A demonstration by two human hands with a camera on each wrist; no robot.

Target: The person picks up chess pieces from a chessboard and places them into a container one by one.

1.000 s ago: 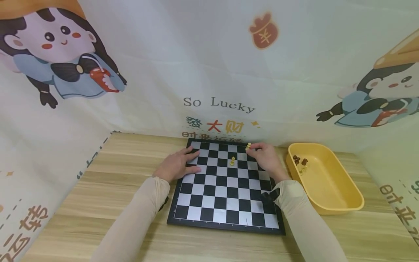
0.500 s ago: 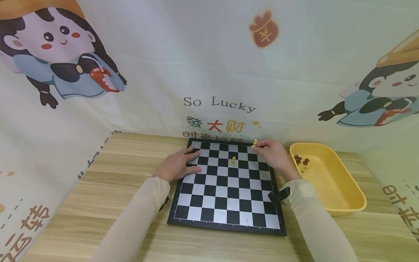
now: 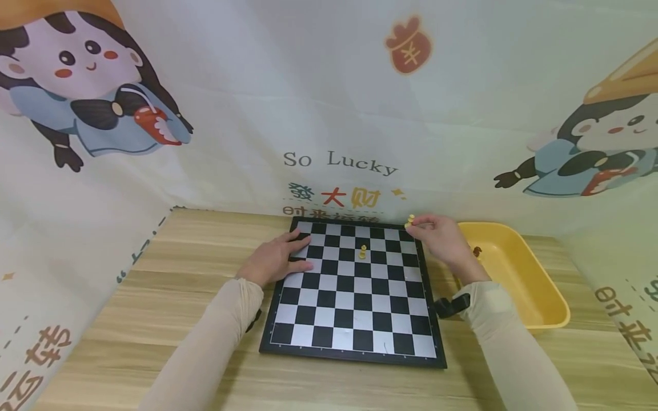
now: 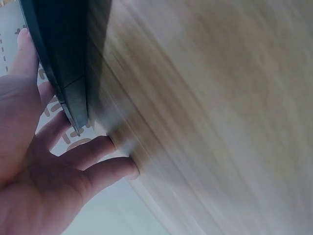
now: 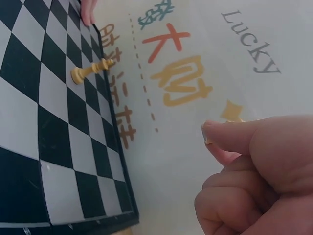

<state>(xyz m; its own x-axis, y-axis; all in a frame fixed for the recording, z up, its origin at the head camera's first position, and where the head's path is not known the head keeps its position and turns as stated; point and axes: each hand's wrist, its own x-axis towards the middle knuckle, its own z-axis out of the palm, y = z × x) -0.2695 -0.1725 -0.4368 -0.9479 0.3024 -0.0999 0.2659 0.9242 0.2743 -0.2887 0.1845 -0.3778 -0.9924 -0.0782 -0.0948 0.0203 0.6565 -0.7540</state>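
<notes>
The black-and-white chessboard (image 3: 345, 297) lies flat on the wooden table. My left hand (image 3: 269, 258) rests at its far left edge, thumb and a finger over the squares. In the left wrist view, other fingers (image 4: 110, 169) reach down beside the rim to the tabletop. At the board's far right corner my right hand (image 3: 443, 238) pinches a pale yellow chess piece (image 3: 410, 221) between thumb and forefinger. The right wrist view shows this thumb (image 5: 234, 134) hiding most of it. Another yellow chess piece (image 5: 90, 71) stands upright on the squares toward the far side.
A yellow plastic tub (image 3: 540, 285) stands right of the board, partly behind the right forearm. Inside it a dark brown piece (image 3: 477, 252) shows. A printed cloth (image 3: 247, 114) hangs along the table's far edge. Bare wood (image 3: 169, 274) lies left of the board.
My right hand has moved right along the board's far edge with the pinched chess piece, to the far right corner. The left hand and the standing piece keep their places.
</notes>
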